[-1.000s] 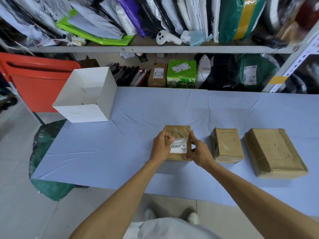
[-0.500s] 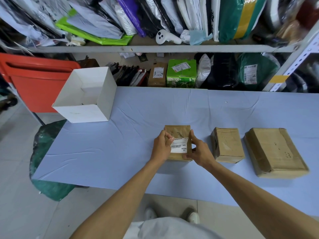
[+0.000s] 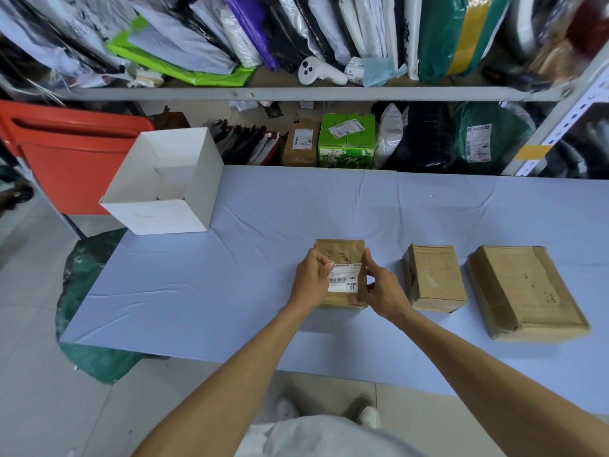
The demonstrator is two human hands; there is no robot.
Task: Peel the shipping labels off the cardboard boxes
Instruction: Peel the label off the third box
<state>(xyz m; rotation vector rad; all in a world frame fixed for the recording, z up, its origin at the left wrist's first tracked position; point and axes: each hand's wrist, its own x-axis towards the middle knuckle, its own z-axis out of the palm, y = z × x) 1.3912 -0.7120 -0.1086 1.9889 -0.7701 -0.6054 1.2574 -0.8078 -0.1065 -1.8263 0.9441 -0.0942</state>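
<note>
A small brown cardboard box (image 3: 346, 253) lies on the blue-covered table (image 3: 230, 275) in front of me. A white shipping label (image 3: 344, 281) with a barcode sits on its top. My left hand (image 3: 311, 280) curls over the box's left side, its thumb and fingertips at the label's upper left corner. My right hand (image 3: 379, 288) grips the box's right edge, thumb up along the side. Two more brown boxes lie to the right, a middle one (image 3: 433, 275) and a larger one (image 3: 520, 288); neither shows a label on top.
An open white box (image 3: 197, 196) stands at the table's far left. Behind the table, metal shelving (image 3: 296, 93) holds several parcels and mailer bags. A red bin (image 3: 72, 153) and a dark green sack (image 3: 85, 268) are on the floor at left.
Almost nothing has shifted; both hands stay on the small box, with the left fingertips working slightly at the label's upper left corner.
</note>
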